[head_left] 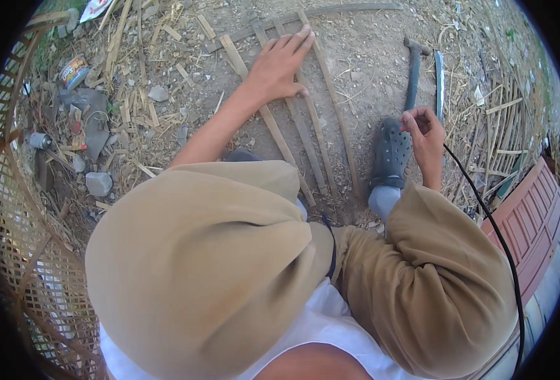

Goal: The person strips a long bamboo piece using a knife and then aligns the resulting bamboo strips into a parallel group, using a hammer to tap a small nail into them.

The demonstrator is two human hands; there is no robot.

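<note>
Several flat wooden slats [272, 120] lie fanned out on the dirt, their far ends meeting a curved crosswise slat [356, 7]. Over them my left hand [278, 71] is stretched out, fingertips resting by the far end of the rightmost slat [334, 104]. My right hand [427, 136] hovers by my right shoe, thumb and fingers pinched together; whatever is between them is too small to make out. Just beyond it lie a hammer [413, 73] with a dark handle and a long, narrow blade-like strip [439, 82] with a pale edge.
A woven lattice [45, 272] stands along the left. Near it are a tin can [74, 73], a grey stone [98, 183] and wood scraps. My grey clog [392, 152] is beside the slats. Bundled strips [492, 130] and a reddish panel [533, 221] lie right; a black cable [495, 231] hangs there.
</note>
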